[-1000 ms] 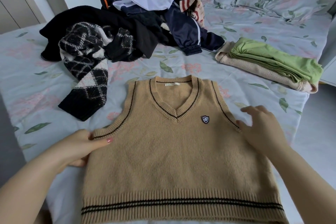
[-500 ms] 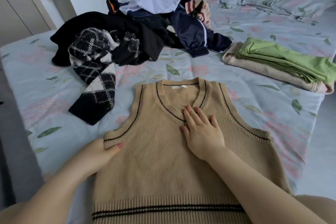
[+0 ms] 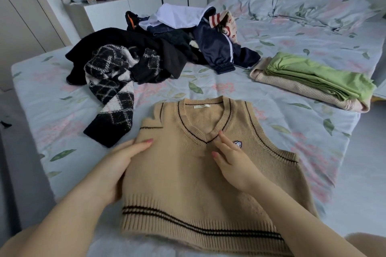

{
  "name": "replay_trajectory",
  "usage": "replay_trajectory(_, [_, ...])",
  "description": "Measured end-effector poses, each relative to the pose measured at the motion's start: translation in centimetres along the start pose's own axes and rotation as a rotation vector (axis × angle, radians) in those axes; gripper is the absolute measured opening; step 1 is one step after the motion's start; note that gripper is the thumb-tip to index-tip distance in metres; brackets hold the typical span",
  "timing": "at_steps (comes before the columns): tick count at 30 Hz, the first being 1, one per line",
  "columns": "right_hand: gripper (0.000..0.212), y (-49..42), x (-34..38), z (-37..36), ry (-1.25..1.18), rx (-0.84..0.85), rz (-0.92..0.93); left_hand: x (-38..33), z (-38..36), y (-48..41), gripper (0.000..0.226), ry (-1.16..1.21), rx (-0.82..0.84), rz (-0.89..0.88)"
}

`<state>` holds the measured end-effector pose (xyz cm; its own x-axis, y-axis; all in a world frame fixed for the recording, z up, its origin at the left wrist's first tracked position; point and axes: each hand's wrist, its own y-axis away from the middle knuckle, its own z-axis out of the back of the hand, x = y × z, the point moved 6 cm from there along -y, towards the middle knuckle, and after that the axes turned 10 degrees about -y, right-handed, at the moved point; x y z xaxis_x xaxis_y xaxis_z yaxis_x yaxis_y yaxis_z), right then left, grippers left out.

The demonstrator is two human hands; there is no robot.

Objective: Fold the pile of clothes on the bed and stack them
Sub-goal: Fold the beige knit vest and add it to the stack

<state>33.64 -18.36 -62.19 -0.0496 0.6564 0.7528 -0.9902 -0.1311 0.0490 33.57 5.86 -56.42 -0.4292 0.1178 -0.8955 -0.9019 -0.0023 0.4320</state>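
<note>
Vest (image 3: 188, 183) lies collar-away on the bed (image 3: 271, 81); left hand (image 3: 123, 165) apparently pinches its left edge, folded inward toward the right hand (image 3: 231, 160), fingers straight, pressing the centreline.

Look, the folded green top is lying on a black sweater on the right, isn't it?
Not black. The head view shows the folded green top lying on a beige sweater on the right.

Even, soft daylight; shadows faint, no glare. Focus sharp at centre. Wide-angle bowing and slight smear toward frame edges.
</note>
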Motion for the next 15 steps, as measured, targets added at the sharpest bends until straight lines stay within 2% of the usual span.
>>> replay_trajectory(2, [0.039, 0.8, -0.3, 1.8, -0.221, -0.063, -0.045, -1.4, -3.2, 0.4, 0.024, -0.014, 0.047, -0.040])
replay_trajectory(4, [0.037, 1.7, -1.4, 3.4, -0.519, -0.101, -0.151, -2.4, -7.7, 0.8, 0.025, -0.016, 0.117, -0.053])
replay_trajectory(7, [0.046, 3.0, -3.4, 5.5, -0.989, -0.181, -0.347, -2.5, -15.0, 1.9, 0.019, 0.012, 0.207, -0.101])
replay_trajectory(9, [0.057, 3.8, -4.8, 7.1, -1.240, -0.209, -0.464, -1.6, -19.1, 2.0, 0.020, -0.104, 0.231, -0.151])
replay_trajectory(11, [0.061, 4.8, -5.8, 8.5, -1.290, -0.187, -0.513, -0.5, -23.0, 1.9, 0.020, -0.267, 0.302, -0.200])
replay_trajectory(15, [0.040, 6.3, -8.1, 10.1, -0.937, -0.193, -0.583, 2.7, -27.1, 2.2, 0.013, -0.446, 0.446, -0.145])
